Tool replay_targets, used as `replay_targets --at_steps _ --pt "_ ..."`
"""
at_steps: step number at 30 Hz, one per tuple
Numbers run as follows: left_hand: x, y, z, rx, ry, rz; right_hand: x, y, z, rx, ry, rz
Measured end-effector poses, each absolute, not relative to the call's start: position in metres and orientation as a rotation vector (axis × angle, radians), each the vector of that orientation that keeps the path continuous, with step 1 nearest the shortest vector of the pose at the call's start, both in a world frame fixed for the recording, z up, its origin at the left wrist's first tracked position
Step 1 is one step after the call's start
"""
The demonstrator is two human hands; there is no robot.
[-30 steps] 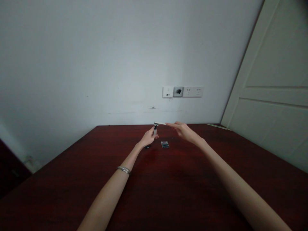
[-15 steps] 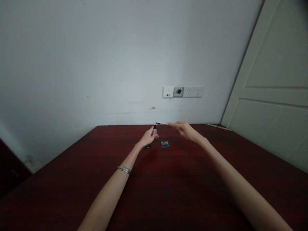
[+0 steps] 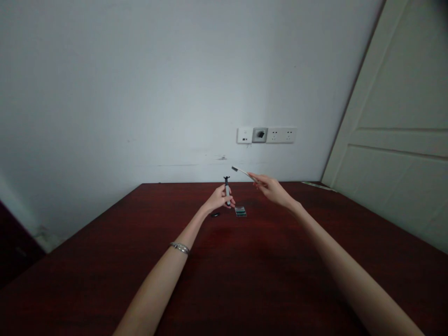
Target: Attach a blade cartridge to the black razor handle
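Left hand (image 3: 218, 199) grips handle (image 3: 227, 188), right hand (image 3: 272, 189) strip (image 3: 241, 172); far table (image 3: 245, 280) edge near.

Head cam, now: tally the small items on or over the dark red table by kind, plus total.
Slim sticks held in hands: 2 (grey-black stick in left hand, pale stick in right hand)
teal case lying on the table: 1
small black piece lying on the table: 1
Total: 4
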State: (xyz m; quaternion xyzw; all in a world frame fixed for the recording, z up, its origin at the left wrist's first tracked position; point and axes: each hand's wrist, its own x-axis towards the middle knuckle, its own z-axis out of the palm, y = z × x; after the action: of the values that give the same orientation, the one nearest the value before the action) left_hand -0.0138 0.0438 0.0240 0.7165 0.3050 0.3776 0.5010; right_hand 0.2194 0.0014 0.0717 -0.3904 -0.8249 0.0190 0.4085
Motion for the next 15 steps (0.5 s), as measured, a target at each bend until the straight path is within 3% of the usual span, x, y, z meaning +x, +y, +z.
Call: replay_targets --at_steps 15 --pt "-0.012 0.039 0.028 1.673 0.697 0.892 0.204 -0.008 0.066 -1.026 -2.173 -0.241"
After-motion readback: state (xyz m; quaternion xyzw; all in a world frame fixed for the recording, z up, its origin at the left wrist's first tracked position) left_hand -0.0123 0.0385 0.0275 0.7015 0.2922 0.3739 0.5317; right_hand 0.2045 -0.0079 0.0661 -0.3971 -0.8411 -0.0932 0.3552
